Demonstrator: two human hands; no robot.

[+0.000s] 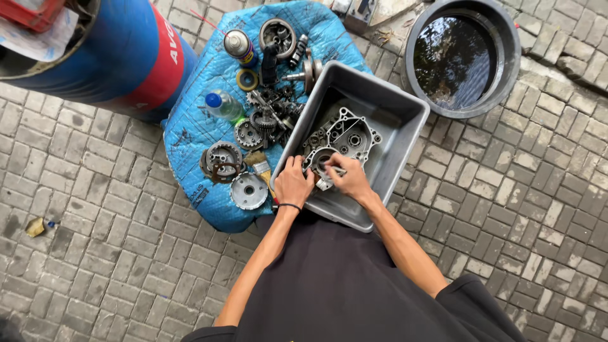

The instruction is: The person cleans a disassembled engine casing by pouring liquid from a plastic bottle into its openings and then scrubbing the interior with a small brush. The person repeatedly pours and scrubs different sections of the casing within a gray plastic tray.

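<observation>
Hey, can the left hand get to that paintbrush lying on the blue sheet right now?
Probably yes. The paintbrush lies just beside the left hand, outside the grey tub, with nothing over it; but that hand rests on the engine casing.

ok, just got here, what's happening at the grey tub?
A person bends over a grey plastic tub on brick paving, both hands on a metal engine case half lying inside it. The left hand steadies the case's near edge; the right hand works at its round opening, whether with a tool I can't tell. Beside the tub, gears, a paintbrush, a spray can and a small bottle lie on a blue tarp.
</observation>
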